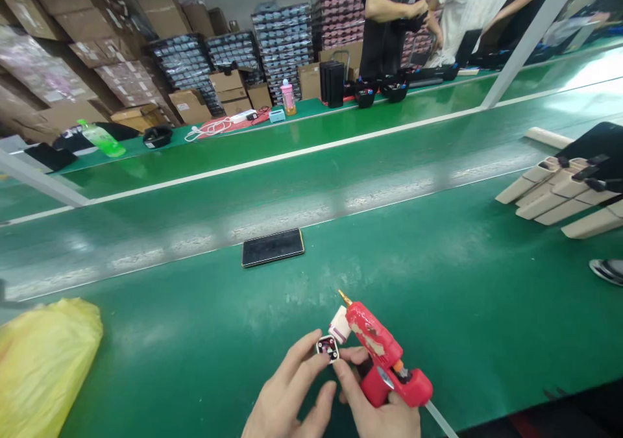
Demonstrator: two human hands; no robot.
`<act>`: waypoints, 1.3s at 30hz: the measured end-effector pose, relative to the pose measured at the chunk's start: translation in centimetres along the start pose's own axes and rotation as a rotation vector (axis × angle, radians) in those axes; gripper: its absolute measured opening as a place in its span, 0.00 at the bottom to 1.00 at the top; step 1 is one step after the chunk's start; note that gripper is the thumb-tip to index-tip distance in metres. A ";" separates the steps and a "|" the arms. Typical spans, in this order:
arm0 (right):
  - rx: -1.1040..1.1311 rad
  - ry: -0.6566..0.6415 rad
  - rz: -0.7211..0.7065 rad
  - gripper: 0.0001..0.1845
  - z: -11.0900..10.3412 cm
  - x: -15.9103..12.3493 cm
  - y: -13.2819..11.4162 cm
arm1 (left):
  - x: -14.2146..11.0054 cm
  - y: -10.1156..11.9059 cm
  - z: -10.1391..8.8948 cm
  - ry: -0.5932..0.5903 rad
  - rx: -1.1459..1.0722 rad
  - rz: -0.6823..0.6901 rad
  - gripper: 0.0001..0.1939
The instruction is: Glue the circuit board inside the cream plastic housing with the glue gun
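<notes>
1. Left hand (287,386) is pinching a small square component (327,348), black with a white rim, between thumb and fingertips in a narrow, closed grip. The component is sitting at 12 o'clock from this hand.
2. Right hand (384,412) is wrapping closed around the handle of a red hot glue gun (374,340), with its fingers (357,357) resting just beside the component.
3. Brass nozzle (344,297) is pointing toward 11 o'clock from the gun's body, which is showing pale worn patches.
4. Translucent glue stick (440,418) is protruding from the gun's rear toward 4 o'clock.
5. Small pale pink-and-white piece (339,326) is sitting between the component and the gun; its exact kind is too small to tell.
6. Green workbench (467,308) is extending under the hands.
7. Smartphone (272,247), gold-edged, is lying face up at 12 o'clock from the hands.
8. Yellow plastic bag (43,366) is bulging at 9 o'clock.
9. Beige foam blocks (559,194) are lying in rows at 2 o'clock.
10. Two co-workers (433,29) are standing at a far bench around 1 o'clock, before stacked packaged goods (282,48) and cardboard cartons (163,13).
</notes>
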State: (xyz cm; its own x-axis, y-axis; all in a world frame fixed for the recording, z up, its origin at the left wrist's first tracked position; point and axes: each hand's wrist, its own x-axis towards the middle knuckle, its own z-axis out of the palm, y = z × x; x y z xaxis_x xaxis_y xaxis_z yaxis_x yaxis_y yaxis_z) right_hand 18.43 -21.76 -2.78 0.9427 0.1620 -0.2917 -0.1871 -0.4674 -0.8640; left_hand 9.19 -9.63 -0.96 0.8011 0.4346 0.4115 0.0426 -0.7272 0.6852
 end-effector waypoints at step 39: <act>0.104 0.052 -0.143 0.37 -0.6 0.8 -0.9 | 4.0 0.6 -1.2 -0.101 -0.186 0.093 0.19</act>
State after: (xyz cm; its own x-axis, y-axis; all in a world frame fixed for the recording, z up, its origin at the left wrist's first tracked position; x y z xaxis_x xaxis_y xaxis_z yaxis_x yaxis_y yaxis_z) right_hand 19.52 -21.76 -1.95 0.9743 0.1738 -0.1436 -0.0753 -0.3496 -0.9339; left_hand 11.76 -7.66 1.77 0.8528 0.3078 0.4219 -0.1374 -0.6472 0.7499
